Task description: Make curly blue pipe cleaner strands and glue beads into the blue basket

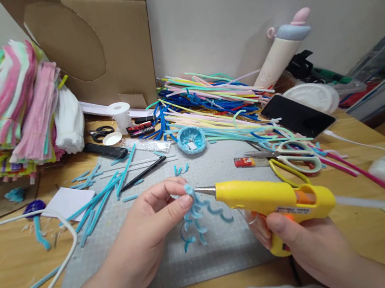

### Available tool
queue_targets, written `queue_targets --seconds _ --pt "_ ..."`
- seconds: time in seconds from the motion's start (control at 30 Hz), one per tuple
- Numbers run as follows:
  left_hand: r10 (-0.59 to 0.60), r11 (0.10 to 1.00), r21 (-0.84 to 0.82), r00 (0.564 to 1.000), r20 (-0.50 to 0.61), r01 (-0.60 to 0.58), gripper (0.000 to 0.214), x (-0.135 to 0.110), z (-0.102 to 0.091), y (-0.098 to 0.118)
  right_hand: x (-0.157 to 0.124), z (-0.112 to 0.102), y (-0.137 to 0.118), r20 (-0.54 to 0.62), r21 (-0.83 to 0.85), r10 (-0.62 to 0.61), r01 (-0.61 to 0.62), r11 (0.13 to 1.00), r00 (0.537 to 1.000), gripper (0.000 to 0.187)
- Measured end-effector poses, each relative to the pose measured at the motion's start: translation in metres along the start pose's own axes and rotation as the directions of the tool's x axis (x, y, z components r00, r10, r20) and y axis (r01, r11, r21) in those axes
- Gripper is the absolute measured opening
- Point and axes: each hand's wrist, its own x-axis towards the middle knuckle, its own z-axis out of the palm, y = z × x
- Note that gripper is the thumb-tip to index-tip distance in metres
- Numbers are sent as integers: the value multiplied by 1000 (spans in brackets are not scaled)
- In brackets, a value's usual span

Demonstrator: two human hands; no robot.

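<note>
My left hand (155,215) pinches the top of a bundle of curled light-blue pipe cleaners (197,215) above the grey cutting mat (230,251). My right hand (299,239) grips the handle of a yellow hot glue gun (272,197). The gun's metal nozzle touches the top of the bundle, right at my left fingertips. A round blue woven cup (191,140) lies on the mat farther back.
Loose blue pipe cleaner pieces (98,200) and a black pen (144,172) lie at left. Scissors (291,154), a dark phone (297,115) and a heap of coloured pipe cleaners (206,97) sit at back right. Stacked fuzzy bundles (10,106) stand at far left. A white cable (51,273) crosses the wooden table.
</note>
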Motion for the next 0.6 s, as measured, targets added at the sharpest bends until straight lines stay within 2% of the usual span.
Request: queue_targets --seconds 0.3,0.43,0.6 --pt "5 1000 -2 1000 13 -5 11 0 0 0 2 8 -15 -72 11 -53 54 998 996 37" --pt "7 1000 11 1000 10 -7 12 -1 -1 -1 2 6 -14 -75 2 -43 43 999 996 38" --pt "14 1000 11 1000 17 -14 11 0 -2 -1 2 5 -12 -87 -19 -87 86 996 992 33"
